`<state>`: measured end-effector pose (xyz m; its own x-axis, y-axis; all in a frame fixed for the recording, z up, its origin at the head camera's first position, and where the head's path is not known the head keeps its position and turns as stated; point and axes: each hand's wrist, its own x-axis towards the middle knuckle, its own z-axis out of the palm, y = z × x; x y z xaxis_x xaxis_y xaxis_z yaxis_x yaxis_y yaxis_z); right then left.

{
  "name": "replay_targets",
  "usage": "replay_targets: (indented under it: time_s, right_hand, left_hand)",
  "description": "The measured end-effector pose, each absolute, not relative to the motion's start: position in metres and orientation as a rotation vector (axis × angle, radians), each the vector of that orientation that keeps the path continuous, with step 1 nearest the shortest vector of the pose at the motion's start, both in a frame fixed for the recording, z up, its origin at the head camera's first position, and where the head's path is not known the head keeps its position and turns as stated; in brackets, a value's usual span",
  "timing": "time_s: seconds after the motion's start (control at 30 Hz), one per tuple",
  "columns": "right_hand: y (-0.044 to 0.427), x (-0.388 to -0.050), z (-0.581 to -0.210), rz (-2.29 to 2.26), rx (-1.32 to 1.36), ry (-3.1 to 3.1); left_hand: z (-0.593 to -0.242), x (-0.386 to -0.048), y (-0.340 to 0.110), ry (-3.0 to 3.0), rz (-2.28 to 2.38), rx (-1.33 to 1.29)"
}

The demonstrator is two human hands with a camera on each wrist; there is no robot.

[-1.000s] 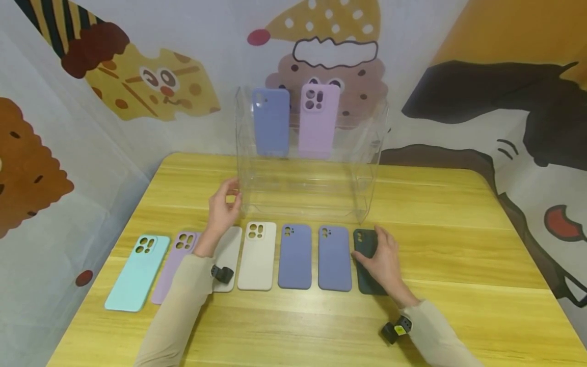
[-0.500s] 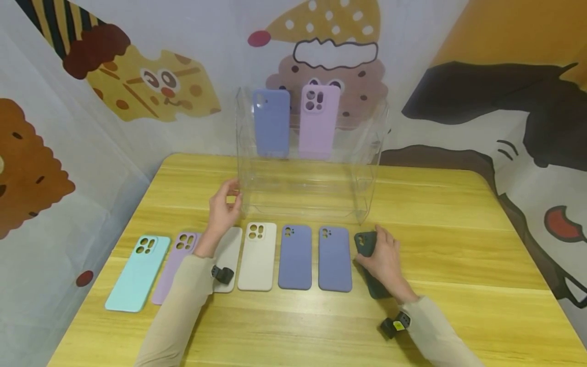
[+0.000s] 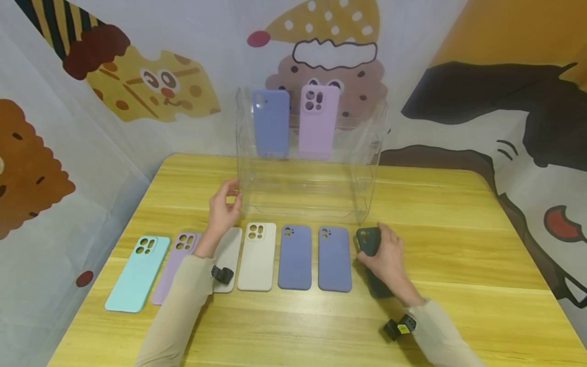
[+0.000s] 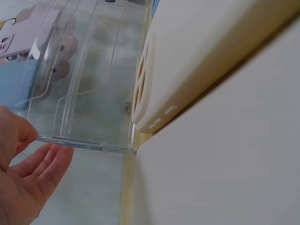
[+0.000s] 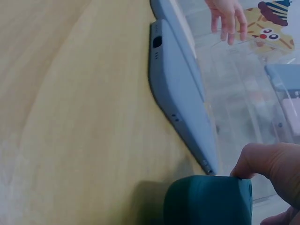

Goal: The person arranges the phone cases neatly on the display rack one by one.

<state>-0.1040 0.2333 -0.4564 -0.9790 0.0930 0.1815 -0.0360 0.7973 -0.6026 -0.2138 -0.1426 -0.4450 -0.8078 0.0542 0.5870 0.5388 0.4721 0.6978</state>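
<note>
My right hand [image 3: 387,257] grips a dark green phone case [image 3: 367,239], thumb on its left edge and fingers at its right side. In the right wrist view the thumb presses on the edge of the dark green case [image 5: 211,199]. My left hand [image 3: 223,209] holds the left side of a clear stepped display stand [image 3: 298,196]. The left wrist view shows thumb and fingers about the edge of its side panel [image 4: 89,144]. On the stand's upper level a blue case [image 3: 271,125] and a pink-purple case [image 3: 319,125] stand upright.
Phone cases lie in a row on the wooden table [image 3: 458,229]: a mint one [image 3: 137,275], a purple one [image 3: 176,260], a pale one [image 3: 233,244] partly under the left arm, a cream one [image 3: 257,260], and two blue ones [image 3: 295,260]. A printed cloth [image 3: 206,30] hangs behind.
My right hand has shifted slightly right with the dark green case, which is now more tilted and farther from the blue case beside it. The left hand and the stand have stayed put.
</note>
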Motion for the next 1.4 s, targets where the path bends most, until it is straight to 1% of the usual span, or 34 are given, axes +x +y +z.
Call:
replay_targets:
  time_s: [0.67, 1.4]
  right_hand:
    - [0.215, -0.102, -0.429, 0.997, 0.116, -2.637]
    - [0.187, -0.134, -0.380, 1.039, 0.250, -2.480]
  left_hand:
    - [-0.444, -0.213, -0.143, -2.255, -1.324, -0.477]
    - [-0.447, -0.214, -0.143, -2.217, -1.308, -0.512]
